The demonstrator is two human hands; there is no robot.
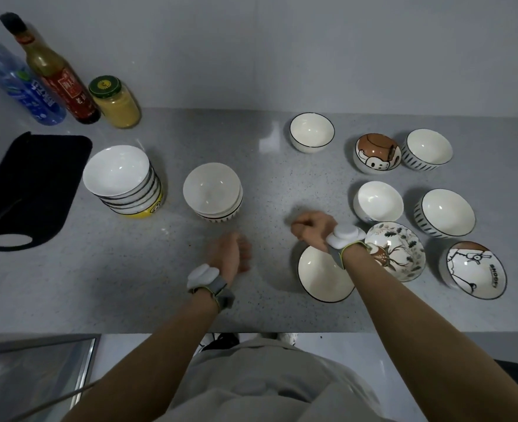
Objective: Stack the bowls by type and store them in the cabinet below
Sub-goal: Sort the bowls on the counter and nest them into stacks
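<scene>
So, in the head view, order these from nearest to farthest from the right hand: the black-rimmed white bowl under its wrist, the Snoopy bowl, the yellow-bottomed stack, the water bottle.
1. Black-rimmed white bowl, directly below the right hand.
2. Snoopy bowl, far right near the front edge.
3. Yellow-bottomed stack, left of centre.
4. Water bottle, back left corner.
</scene>
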